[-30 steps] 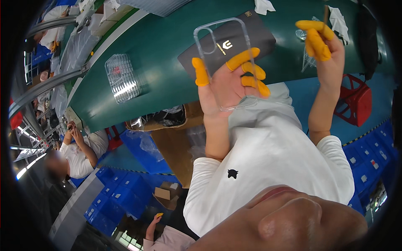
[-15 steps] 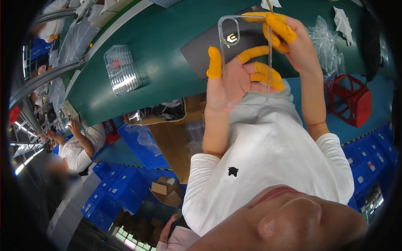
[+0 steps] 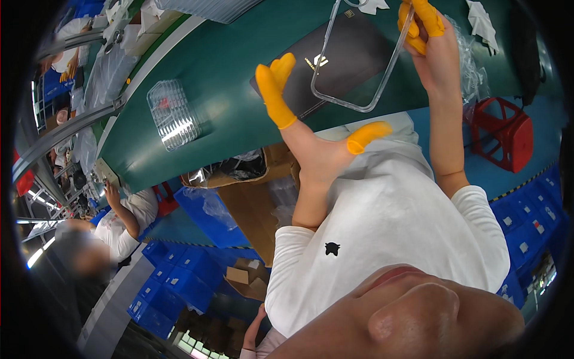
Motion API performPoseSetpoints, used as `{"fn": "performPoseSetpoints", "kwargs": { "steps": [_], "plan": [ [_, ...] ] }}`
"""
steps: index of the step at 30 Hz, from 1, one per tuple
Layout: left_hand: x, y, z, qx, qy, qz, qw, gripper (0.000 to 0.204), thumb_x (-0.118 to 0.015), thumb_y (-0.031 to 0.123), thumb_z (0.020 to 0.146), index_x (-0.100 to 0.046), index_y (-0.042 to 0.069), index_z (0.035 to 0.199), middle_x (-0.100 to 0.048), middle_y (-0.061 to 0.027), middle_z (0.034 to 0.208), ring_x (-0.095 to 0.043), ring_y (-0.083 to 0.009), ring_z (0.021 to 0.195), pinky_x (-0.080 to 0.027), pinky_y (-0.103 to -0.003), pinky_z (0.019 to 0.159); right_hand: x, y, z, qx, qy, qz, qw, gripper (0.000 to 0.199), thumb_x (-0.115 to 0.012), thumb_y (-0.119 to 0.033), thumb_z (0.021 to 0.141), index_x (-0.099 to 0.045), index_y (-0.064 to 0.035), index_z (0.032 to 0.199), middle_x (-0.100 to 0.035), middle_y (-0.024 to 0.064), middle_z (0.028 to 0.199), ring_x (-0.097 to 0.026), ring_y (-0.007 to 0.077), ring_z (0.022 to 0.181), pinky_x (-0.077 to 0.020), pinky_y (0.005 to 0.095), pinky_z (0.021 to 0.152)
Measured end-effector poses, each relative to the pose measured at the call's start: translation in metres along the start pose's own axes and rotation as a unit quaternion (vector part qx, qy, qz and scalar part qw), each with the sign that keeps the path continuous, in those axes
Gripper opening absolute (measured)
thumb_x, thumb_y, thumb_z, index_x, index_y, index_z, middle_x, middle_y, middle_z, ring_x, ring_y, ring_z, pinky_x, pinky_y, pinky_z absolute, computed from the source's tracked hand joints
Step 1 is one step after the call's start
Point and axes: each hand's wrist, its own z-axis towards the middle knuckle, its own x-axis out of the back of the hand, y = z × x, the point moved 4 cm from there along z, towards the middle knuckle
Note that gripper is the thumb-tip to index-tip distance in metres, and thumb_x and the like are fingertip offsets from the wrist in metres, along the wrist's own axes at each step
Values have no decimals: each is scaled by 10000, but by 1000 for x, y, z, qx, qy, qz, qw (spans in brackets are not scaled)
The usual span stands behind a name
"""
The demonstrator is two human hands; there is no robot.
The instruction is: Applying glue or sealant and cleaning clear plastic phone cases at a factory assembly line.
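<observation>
A clear phone case point(image 3: 341, 103) is held up by my right hand point(image 3: 433, 42), whose fingers in yellow finger cots pinch its right edge. The top of the case runs out of the picture. My left hand point(image 3: 308, 140), also in yellow finger cots, is apart from the case, to its lower left. Its thumb and fingers spread wide, with nothing in them. Behind the case a dark grey flat pad point(image 3: 293, 90) with a light printed mark lies on the green table point(image 3: 230, 75).
A stack of clear cases point(image 3: 173, 113) stands on the table at left. Crumpled clear plastic point(image 3: 469, 72) and a white cloth point(image 3: 481, 27) lie at right. A red stool point(image 3: 508, 134), an open cardboard box point(image 3: 248, 212) and blue bins point(image 3: 185, 269) are below. A co-worker's hand point(image 3: 112, 194) shows far left.
My left hand has come off the case and moved down and left, fingers spreading. My right hand has lifted the case up, and it now tilts.
</observation>
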Motion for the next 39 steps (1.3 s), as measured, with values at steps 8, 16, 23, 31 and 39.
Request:
{"fn": "performPoseSetpoints", "kwargs": {
  "steps": [8,16,23,31,39],
  "plan": [
    [-21,-1,-7,45,-24,85,995,1324,-941,283,513,-72,48,1483,-430,-154,1342,-484,-244,1162,-399,-374,1004,2,-3,-4,97,-180,207,957,258,-501,-242,982,-593,-24,879,-505,-15,642,-417,50,498,-283,190,441],
    [-14,-2,1,41,0,56,998,1191,-875,111,600,-81,62,1486,-409,-154,1347,-425,-286,1161,-393,-363,964,-30,-25,-21,-30,171,-266,948,269,-494,-224,984,-619,14,981,-518,-18,663,-410,34,515,-272,174,449],
    [-8,2,13,17,-1,24,1000,1207,-841,46,616,-7,84,1488,-394,-173,1356,-505,-274,1141,-454,-339,943,-20,-15,-20,-74,202,-264,940,260,-496,-221,985,-623,6,981,-542,-5,679,-430,32,533,-274,163,451],
    [-6,-1,14,31,5,-5,1000,1201,-843,46,610,-25,85,1488,-388,-169,1360,-494,-267,1146,-455,-340,948,-22,-11,-18,-63,181,-250,949,279,-488,-214,988,-618,11,1088,-556,0,690,-418,35,505,-271,164,429],
    [1,0,16,27,9,73,997,1199,-869,81,587,-76,73,1486,-455,-164,1322,-512,-257,1119,-450,-350,944,-28,-18,-20,-24,166,-321,932,301,-487,-208,988,-599,26,1140,-575,11,723,-463,44,566,-325,166,498]
  ]
}}
